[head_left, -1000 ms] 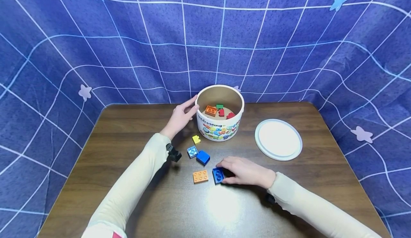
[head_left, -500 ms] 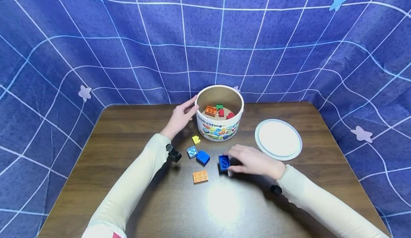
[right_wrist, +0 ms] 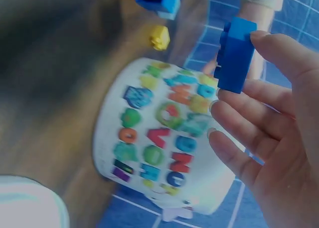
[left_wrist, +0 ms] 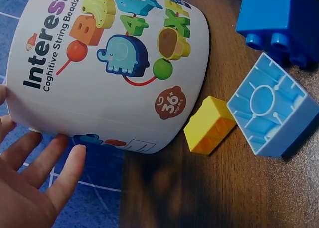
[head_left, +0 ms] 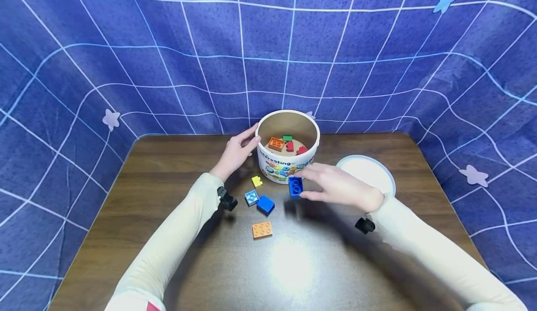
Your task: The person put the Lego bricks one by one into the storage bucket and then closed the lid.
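Note:
My left hand (head_left: 236, 155) rests its fingers on the left side of a white printed bucket (left_wrist: 124, 103), fairly straight and spread. Inside the bucket lie an orange brick (head_left: 276, 144), a green brick (head_left: 287, 138) and red pieces (head_left: 290, 147). My right hand (head_left: 335, 186) pinches a dark blue toy brick (right_wrist: 237, 55) between thumb and fingers, lifted above the table just in front of the bucket. Its hollow underside shows in the head view.
A yellow brick (left_wrist: 209, 124), a light blue brick (left_wrist: 271, 106), another blue brick (head_left: 265, 205) and a light orange brick (head_left: 262, 230) lie on the wooden table (head_left: 189, 264). A round white lid (head_left: 369, 173) lies right of the bucket, partly behind my right hand.
My right hand has raised the dark blue brick off the table and carried it away from me, toward the bucket's front. My left hand stays at the bucket.

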`<act>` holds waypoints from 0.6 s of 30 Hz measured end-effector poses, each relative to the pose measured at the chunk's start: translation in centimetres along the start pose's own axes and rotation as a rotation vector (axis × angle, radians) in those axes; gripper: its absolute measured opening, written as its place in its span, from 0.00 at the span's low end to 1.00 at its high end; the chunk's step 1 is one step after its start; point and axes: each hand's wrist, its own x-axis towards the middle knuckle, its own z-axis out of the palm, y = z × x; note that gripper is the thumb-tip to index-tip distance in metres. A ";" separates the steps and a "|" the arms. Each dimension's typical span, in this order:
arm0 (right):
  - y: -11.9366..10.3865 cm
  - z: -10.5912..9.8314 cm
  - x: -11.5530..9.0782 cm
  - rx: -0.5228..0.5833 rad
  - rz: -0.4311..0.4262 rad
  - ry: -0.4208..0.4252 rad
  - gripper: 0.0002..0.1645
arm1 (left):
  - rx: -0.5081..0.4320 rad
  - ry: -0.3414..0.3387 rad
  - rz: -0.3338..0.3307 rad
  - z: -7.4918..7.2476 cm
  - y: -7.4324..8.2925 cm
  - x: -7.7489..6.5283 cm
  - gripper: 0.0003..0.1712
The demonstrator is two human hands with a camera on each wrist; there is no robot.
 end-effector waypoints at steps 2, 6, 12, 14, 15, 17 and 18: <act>0.0 -0.7 0.4 -0.007 -0.021 0.030 0.30 | -0.002 0.002 0.002 0.0 0.0 0.0 0.31; 0.1 -2.1 1.4 -0.018 -0.025 0.056 0.30 | -0.005 0.005 -0.006 0.0 0.3 0.0 0.31; 1.0 -3.9 2.9 -0.029 -0.017 0.095 0.30 | 0.000 0.004 -0.007 0.0 0.3 0.0 0.31; 1.5 -4.5 3.5 -0.017 0.000 0.100 0.29 | 0.007 0.004 -0.006 0.0 0.3 0.0 0.31; 1.7 -4.7 3.8 -0.010 0.011 0.101 0.29 | 0.010 0.005 -0.005 0.0 0.3 0.0 0.31; 2.3 -5.2 4.3 -0.007 0.041 0.094 0.28 | 0.016 0.006 -0.007 0.0 0.3 -0.1 0.31; 2.6 -5.4 4.6 -0.014 0.054 0.087 0.28 | 0.019 0.005 -0.007 0.0 0.2 -0.1 0.31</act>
